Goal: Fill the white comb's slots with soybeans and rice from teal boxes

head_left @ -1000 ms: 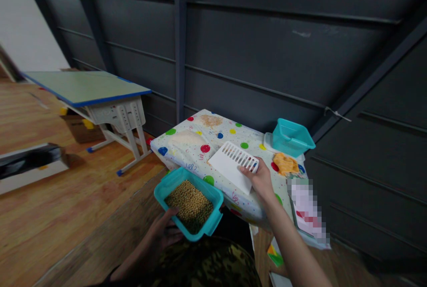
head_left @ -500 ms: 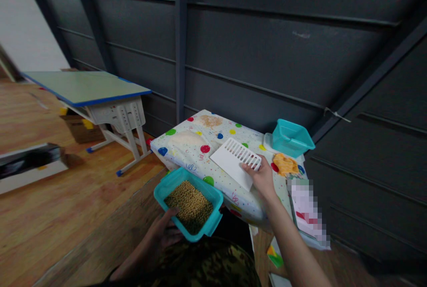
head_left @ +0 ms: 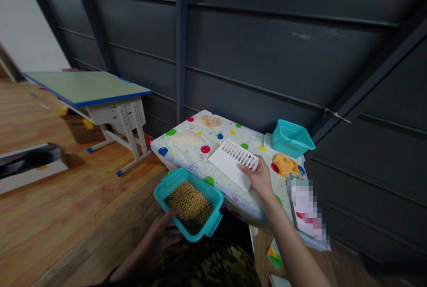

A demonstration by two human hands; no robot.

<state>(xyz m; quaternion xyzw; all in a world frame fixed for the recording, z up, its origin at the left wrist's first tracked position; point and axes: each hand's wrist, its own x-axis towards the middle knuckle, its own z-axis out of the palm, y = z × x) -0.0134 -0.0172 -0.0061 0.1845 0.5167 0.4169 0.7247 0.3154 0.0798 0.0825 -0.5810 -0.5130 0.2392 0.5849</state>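
Observation:
My left hand (head_left: 163,231) grips a teal box (head_left: 188,204) filled with yellow-brown beans, holding it below the near edge of a small table (head_left: 187,156) covered in a white cloth with coloured dots. My right hand (head_left: 259,177) holds a flat white slotted scraper (head_left: 232,161) by its right end, resting it on the cloth. Two pale patches of grain lie on the cloth, one whitish patch (head_left: 186,138) near the scraper's left and one brownish patch (head_left: 211,121) farther back.
An empty teal box (head_left: 291,137) on a white lid and an orange cloth (head_left: 285,163) sit at the table's right end. A blurred packet (head_left: 307,209) lies to the right. A green-topped desk (head_left: 90,89) stands at left on the wooden floor. A dark panelled wall is behind.
The scraper shifted slightly right and back, then returned toward the left. The bean box in my left hand stayed in place.

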